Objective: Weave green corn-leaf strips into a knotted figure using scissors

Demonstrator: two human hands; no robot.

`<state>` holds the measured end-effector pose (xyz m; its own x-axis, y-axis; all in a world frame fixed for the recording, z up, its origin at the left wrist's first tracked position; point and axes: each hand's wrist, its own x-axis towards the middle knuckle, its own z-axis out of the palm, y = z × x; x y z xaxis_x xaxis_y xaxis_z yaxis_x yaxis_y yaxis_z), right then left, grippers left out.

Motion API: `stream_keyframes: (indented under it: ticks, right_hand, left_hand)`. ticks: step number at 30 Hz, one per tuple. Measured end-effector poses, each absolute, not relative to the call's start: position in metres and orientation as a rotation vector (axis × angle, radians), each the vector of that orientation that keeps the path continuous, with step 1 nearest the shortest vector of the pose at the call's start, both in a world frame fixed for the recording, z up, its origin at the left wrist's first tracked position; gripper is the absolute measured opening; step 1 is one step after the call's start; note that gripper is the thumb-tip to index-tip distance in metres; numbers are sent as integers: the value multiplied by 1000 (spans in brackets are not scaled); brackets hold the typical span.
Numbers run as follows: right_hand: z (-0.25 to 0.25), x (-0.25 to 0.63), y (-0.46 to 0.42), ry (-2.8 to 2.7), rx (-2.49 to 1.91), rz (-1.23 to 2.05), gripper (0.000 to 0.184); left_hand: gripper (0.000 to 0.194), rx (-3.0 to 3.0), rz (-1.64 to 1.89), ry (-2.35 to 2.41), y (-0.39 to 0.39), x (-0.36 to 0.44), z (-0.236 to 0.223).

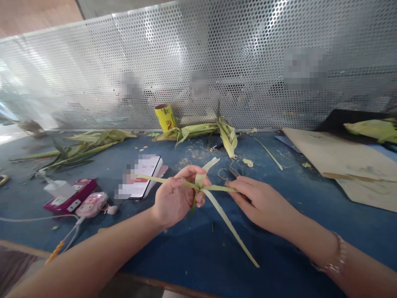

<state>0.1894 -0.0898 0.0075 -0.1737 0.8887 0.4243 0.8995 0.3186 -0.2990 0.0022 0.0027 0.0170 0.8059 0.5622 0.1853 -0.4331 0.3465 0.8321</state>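
Grasping crossed husk strips [200, 182], left hand [174, 202] is cupping their join; right hand [260, 200] is pinching the three-o'clock strip. Phone [149, 178] is lying at left hand's ten o'clock.

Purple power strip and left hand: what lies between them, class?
In the head view, a pink case lies beside the purple power strip, then a phone nearer the left hand.

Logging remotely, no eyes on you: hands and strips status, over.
Left hand holding crossed leaf strips. Right hand at one strip's end, grip unclear. Phone just beyond left hand.
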Motion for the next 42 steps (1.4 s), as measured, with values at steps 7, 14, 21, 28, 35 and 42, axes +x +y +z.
stream_keyframes:
  ticks: [7,14,21,28,35,42]
  right_hand:
    - [2,183,-90,-1926,-1476,-232,37]
    - [6,175,-93,-1981,-1374,205,35]
    - [5,175,-93,-1922,-1373,230,34]
    - [7,170,-95,-1895,-1351,258,28]
    - [6,164,-93,-1656,-1241,298,29]
    - [15,157,-85,-1421,-1220,384,11]
  left_hand:
    - [51,1206,749,127,-1,5,14]
    - [36,1252,805,248,-2,7,12]
    - [16,1313,849,485,-1,11,11]
    - [20,1442,816,539,-2,12,13]
    - [23,1565,731,561,-12,14,15]
    - [21,1715,666,529,-18,14,10]
